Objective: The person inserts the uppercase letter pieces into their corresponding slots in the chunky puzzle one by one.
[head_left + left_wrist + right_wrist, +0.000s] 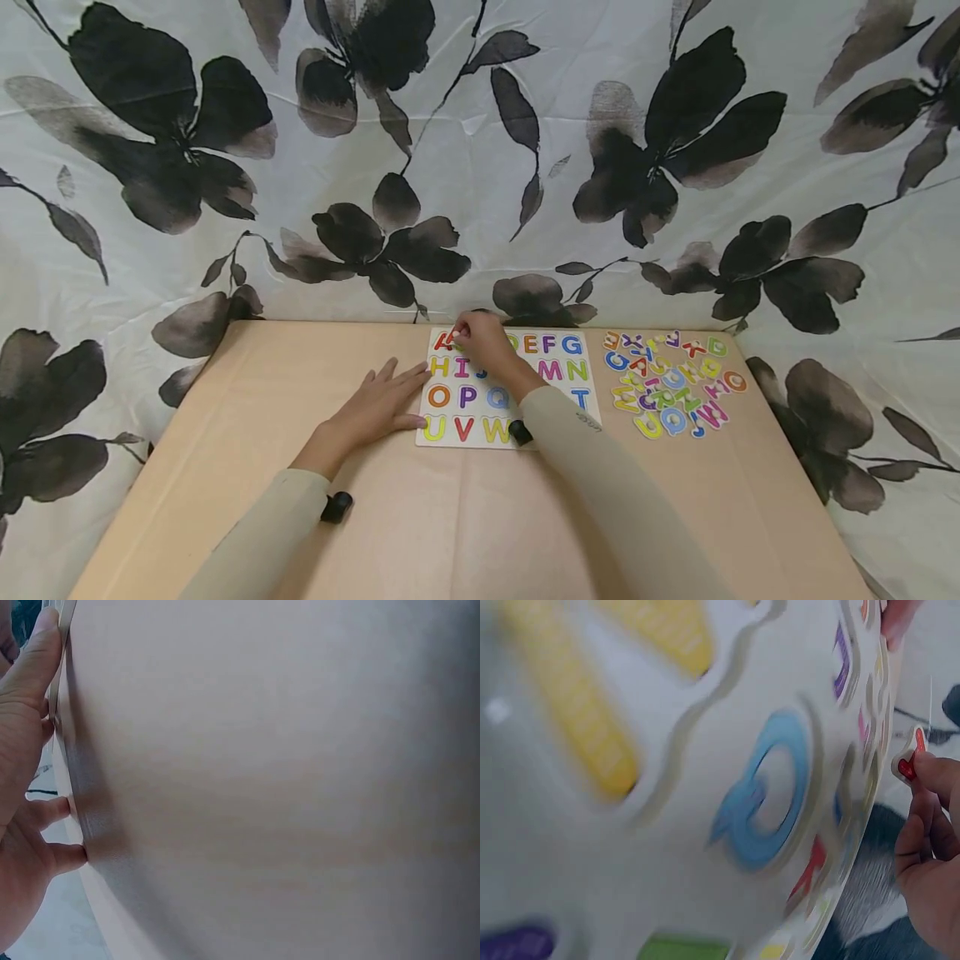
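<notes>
Pinching red piece at puzzle board far edge.

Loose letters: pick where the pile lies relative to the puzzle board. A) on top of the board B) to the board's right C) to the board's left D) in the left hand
B: in the head view the loose letters lie heaped on the table just right of the puzzle board.

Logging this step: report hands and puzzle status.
Left hand flat, steadying alphabet board. Right hand pinching red letter at board's top-left. Loose letters piled right, clear.
</notes>
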`<state>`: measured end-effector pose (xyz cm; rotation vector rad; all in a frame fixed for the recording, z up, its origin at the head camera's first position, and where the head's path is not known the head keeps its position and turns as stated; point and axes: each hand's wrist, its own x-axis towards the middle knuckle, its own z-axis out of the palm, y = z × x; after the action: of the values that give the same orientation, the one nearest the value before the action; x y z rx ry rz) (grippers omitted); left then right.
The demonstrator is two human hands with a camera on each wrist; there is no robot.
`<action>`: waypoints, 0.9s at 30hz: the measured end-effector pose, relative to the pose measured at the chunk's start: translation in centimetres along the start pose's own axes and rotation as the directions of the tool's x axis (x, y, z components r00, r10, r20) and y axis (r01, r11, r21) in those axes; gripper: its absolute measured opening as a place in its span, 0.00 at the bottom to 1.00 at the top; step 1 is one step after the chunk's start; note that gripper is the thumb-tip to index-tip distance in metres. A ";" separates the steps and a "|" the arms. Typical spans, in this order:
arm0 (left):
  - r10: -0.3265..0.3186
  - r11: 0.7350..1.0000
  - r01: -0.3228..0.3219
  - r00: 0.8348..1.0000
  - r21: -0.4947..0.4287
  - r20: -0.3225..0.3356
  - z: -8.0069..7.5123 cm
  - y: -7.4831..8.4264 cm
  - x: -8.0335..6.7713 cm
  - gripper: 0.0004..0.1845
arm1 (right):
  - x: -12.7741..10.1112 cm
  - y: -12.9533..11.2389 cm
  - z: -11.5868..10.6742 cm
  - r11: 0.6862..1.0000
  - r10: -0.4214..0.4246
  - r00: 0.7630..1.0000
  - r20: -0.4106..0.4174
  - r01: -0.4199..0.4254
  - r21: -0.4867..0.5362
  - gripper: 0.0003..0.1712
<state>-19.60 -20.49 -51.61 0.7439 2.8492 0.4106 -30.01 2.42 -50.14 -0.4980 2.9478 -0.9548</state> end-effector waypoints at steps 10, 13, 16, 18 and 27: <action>0.004 1.000 -0.004 1.000 -0.005 -0.011 0.1 -0.1 -0.1 0.48 | 1.0 -2.3 2.3 0.988 -0.006 0.999 0.038 0.012 -0.151 0.02; 0.015 1.000 -0.015 1.000 0.003 -0.021 0.1 0.0 0.0 0.48 | 1.1 -2.4 2.3 0.981 -0.013 0.999 0.049 0.022 -0.194 0.02; 0.013 1.000 -0.013 1.000 -0.001 -0.018 0.1 0.1 0.0 0.48 | 1.1 -2.3 2.3 0.977 -0.014 0.998 0.064 0.027 -0.212 0.03; 0.014 1.000 -0.014 1.000 0.001 -0.019 0.0 0.2 0.0 0.47 | 1.0 -2.2 2.3 0.976 -0.014 0.998 0.065 0.028 -0.216 0.04; 0.018 1.000 -0.018 0.999 -0.006 -0.028 -0.1 0.2 -0.2 0.47 | 0.8 -2.2 2.6 0.984 0.010 0.997 0.079 0.004 -0.175 0.10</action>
<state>-19.35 -20.40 -51.46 0.7698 2.8679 0.4356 -29.85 -1.00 -50.95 -0.5219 2.9737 -0.6609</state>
